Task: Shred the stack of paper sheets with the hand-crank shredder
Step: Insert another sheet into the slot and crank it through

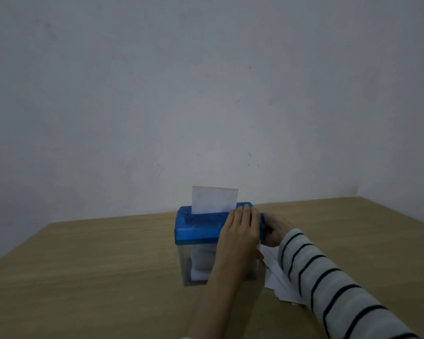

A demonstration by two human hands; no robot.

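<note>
1. One hand-crank shredder (201, 228) stands on the wooden table (96, 265), near the wall (206, 81): a blue top on a clear bin (196, 265).
2. One paper sheet (214, 199) stands upright in the top slot, its lower edge down inside the blue top.
3. Inside the bin lies pale shredded paper (202, 263) (too dim to count strips).
4. The stack of paper sheets (275, 275) lies flat on the table just right of the shredder, partly under the right arm; the number of sheets cannot be told.
5. Two hands are in view. The left hand (240, 228) lies flat, fingers (245, 211) together and straight, palm down on the right end of the blue top, gripping nothing.
6. The right hand (277, 231), in a striped sleeve (328, 285), is at the shredder's right side where the crank sits; it is blurred, and its fingers look curled, but whether it grasps the crank cannot be told.
</note>
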